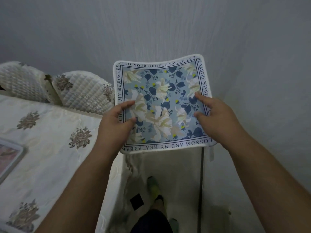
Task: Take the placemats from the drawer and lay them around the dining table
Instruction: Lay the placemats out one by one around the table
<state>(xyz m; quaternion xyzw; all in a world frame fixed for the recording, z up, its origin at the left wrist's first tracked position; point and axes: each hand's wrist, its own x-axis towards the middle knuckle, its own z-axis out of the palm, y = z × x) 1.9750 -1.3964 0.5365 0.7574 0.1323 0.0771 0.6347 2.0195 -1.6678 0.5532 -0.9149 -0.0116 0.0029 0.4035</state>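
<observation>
Two forearms are reaching forward from the bottom of the view, and between them, down near the floor, a foot in a green slipper (154, 187) is showing beside the draped edge of the dining table (50, 125). Further out, the left hand (116, 122) is pinching the left edge of a floral placemat (161, 105), thumb lying on the printed face and the other fingers hidden beneath. The right hand (212, 113) is gripping the right edge likewise, fingertips curled onto the blue pattern. The placemat is being held in the air, flat and face up, just off the table's corner and not yet on the cloth, probably so it can be squared up before being laid at a seat. Beyond, two quilted chair backs (84, 91) are standing against the table's far side, with a grey wall (168, 27) behind.
</observation>
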